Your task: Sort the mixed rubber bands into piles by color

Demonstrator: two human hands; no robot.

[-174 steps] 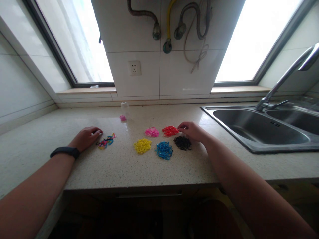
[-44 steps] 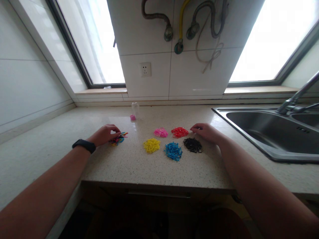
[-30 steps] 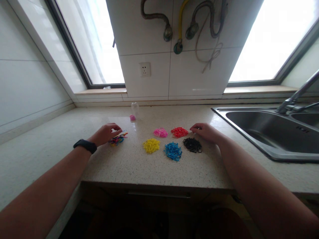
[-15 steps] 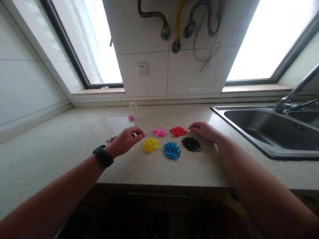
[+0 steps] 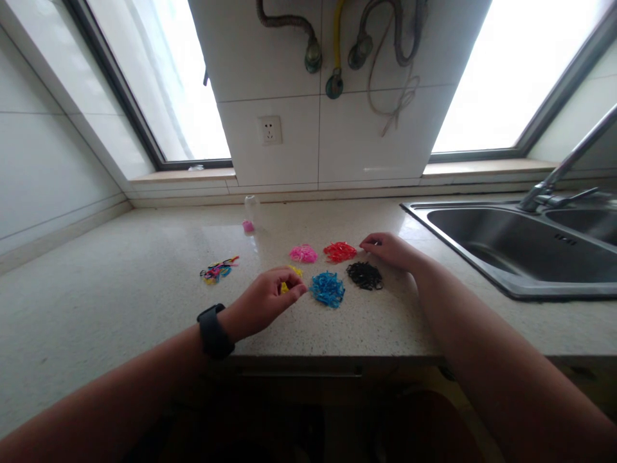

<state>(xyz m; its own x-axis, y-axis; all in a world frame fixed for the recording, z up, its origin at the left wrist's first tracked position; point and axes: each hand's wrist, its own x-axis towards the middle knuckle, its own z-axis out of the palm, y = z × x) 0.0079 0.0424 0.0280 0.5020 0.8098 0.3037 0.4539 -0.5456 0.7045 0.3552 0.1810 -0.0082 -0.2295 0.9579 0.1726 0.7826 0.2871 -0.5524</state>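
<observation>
Small rubber bands lie sorted by colour: a pink pile [image 5: 303, 253], a red pile [image 5: 340, 251], a black pile [image 5: 365, 275], a blue pile [image 5: 328, 289] and a yellow pile [image 5: 295, 270]. My left hand [image 5: 274, 297], a dark watch on its wrist, covers most of the yellow bands. Its thumb and fingertips are pinched together at the blue pile's left edge; anything between them is too small to make out. Beside the red pile's right edge, my right hand [image 5: 385, 249] has its fingers pinched, and what they hold does not show.
On the left lies a mixed-colour pile of bands [image 5: 218, 271]. Behind it stands a clear bottle [image 5: 251, 209] with a pink piece [image 5: 247, 226] at its base. A steel sink [image 5: 482, 247] with a faucet [image 5: 540, 193] is at the right. The counter's front edge [image 5: 337, 355] runs below my hands.
My left hand has moved right and nearer to me, from between the pink and yellow piles to the blue pile's edge, uncovering the mixed pile. My right hand stays by the red pile.
</observation>
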